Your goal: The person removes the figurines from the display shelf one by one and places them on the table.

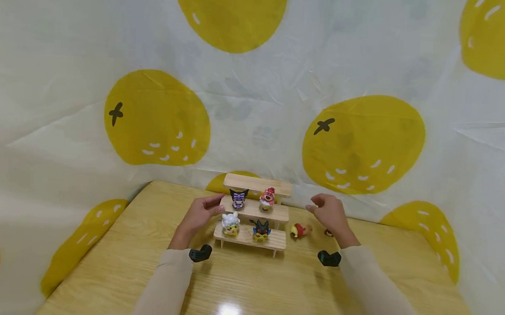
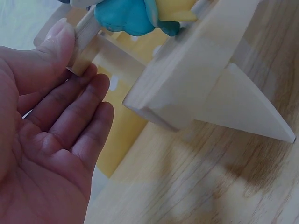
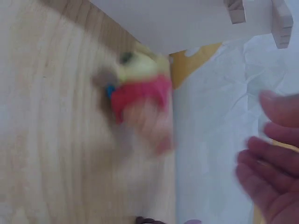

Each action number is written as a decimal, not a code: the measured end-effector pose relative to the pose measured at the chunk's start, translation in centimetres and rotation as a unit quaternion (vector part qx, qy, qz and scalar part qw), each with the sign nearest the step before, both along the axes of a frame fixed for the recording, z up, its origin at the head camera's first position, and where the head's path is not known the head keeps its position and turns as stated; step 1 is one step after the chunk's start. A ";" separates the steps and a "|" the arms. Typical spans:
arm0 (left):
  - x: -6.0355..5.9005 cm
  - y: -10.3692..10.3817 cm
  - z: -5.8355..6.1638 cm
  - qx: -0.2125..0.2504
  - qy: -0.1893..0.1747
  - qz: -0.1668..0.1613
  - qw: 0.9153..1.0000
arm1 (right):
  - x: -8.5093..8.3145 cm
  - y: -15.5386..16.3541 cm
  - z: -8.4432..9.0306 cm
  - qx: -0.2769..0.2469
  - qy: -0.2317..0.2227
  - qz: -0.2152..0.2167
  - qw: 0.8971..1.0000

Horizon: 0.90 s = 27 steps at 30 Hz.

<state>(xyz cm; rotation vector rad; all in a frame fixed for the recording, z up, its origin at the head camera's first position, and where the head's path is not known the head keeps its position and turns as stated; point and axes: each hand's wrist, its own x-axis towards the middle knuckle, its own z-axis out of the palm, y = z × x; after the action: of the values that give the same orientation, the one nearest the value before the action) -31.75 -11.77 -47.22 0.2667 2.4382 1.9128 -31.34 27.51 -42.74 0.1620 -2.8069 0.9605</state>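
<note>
A three-tier wooden display stand (image 1: pixel 257 183) stands on the table. My left hand (image 1: pixel 200 213) is at its left side, with the thumb (image 2: pixel 58 39) on the end of the middle plank and fingers beneath it. A black-and-purple figurine (image 1: pixel 238 199) and a pink figurine (image 1: pixel 267 199) stand on the middle tier. On the bottom tier are a white-hooded figurine (image 1: pixel 230 223) and a black-eared figurine (image 1: pixel 261 230). My right hand (image 1: pixel 329 211) hovers right of the stand, fingers loosely bent, holding nothing. Near it a red-and-yellow figurine (image 1: pixel 298 231) lies on its side, blurred in the right wrist view.
A small dark-and-red object (image 1: pixel 328 232) lies on the wooden table (image 1: pixel 268 289) by the right wrist, partly hidden. Behind the table hangs a white cloth (image 1: pixel 254 120) with yellow fruit prints. Dark devices are worn at both wrists.
</note>
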 end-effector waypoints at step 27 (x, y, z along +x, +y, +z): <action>0.1 -0.1 0.1 -0.001 0.019 -0.008 1.000 | 1.7 -4.6 -3.7 0.115 -0.040 0.121 0.985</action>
<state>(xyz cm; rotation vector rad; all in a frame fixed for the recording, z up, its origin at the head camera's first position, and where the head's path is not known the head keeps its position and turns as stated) -31.64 -11.90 -47.13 0.3228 2.4538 1.9166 -29.67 22.90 -46.48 0.5165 -3.0178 0.6964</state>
